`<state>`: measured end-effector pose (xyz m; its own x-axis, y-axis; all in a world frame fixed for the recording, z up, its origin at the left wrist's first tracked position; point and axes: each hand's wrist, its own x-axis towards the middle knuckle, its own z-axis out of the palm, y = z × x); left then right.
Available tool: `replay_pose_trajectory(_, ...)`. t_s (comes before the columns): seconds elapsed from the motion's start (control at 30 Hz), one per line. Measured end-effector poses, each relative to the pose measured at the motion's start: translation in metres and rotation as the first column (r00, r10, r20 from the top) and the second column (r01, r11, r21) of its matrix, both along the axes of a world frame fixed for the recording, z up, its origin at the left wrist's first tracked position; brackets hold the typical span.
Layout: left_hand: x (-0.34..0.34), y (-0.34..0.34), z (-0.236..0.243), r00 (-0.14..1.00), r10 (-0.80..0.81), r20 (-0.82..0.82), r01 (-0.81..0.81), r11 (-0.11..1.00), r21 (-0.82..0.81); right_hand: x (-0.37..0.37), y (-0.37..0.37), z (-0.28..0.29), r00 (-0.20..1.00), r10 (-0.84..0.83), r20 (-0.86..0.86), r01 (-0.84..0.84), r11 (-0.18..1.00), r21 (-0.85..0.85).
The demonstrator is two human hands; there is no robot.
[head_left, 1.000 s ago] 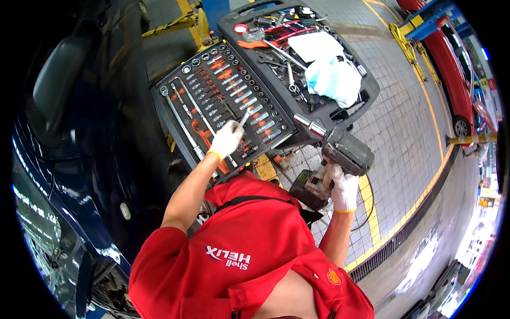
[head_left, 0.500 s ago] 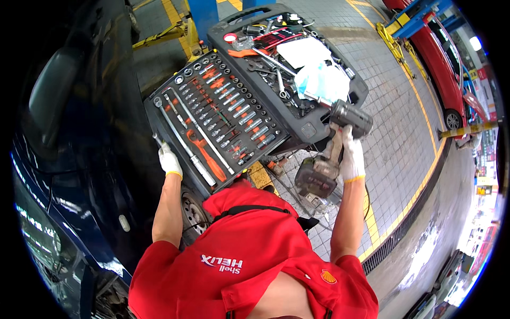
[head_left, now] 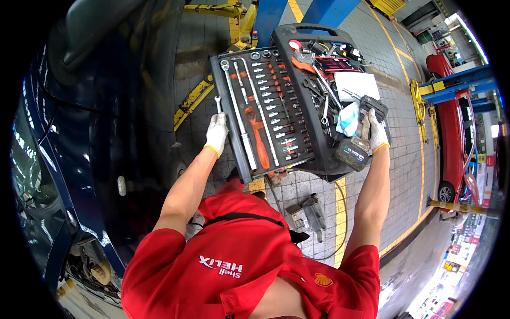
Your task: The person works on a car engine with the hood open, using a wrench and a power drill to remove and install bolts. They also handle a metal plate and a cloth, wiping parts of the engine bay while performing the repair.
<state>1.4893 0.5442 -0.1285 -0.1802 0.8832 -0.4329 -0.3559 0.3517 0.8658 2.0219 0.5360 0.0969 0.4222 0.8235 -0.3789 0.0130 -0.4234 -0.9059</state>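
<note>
My left hand [head_left: 217, 132], in a white glove, is closed around a silver wrench [head_left: 218, 102] whose end sticks up past the fingers. It rests at the left edge of a pulled-out tool drawer [head_left: 237, 159]. Inside the drawer lie a ratchet [head_left: 236, 98], an orange-handled tool [head_left: 257, 139] and rows of sockets and bits. My gloved right hand [head_left: 377, 134] grips a cordless impact wrench [head_left: 351, 152] by its handle. The impact wrench is over the right part of the cart top, beside a light-blue crumpled sheet [head_left: 348, 118]; whether it touches the top I cannot tell.
Loose wrenches, pliers and a white sheet [head_left: 366, 82] cover the black tool cart's top [head_left: 313, 159]. A dark blue car [head_left: 95, 175] stands close on my left. Yellow lift arms [head_left: 194, 101] reach behind the cart. A grey tool-like object [head_left: 308, 217] lies on the tiled floor.
The drawer has slid partway in under the cart top, hiding several socket rows. My left hand has moved with its edge. My right hand has carried the impact wrench forward over the cart top.
</note>
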Motion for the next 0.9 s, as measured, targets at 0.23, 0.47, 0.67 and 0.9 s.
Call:
replay_pose_trajectory(0.23,-0.003,0.005,-0.026,0.980,-0.179,0.083,0.173,0.982,0.078,-0.047,-0.008,-0.062,0.367,0.102,0.925,0.333,0.914,-0.233)
replay_pose_trajectory(0.47,0.055,0.029,-0.002,0.919,-0.257,0.301,0.241,0.966,0.088,-0.155,-0.042,-0.034,0.109,-0.251,0.962,0.035,0.968,0.249)
replay_pose_trajectory(0.67,0.085,0.016,-0.054,0.860,-0.262,0.438,0.309,0.950,-0.039,-0.234,-0.096,-0.062,0.387,-0.044,0.921,-0.321,0.930,0.179)
replay_pose_trajectory(0.9,0.125,0.038,-0.097,0.880,-0.266,0.394,0.343,0.929,-0.140,-0.263,-0.100,-0.102,0.261,0.088,0.961,-0.582,0.809,0.084)
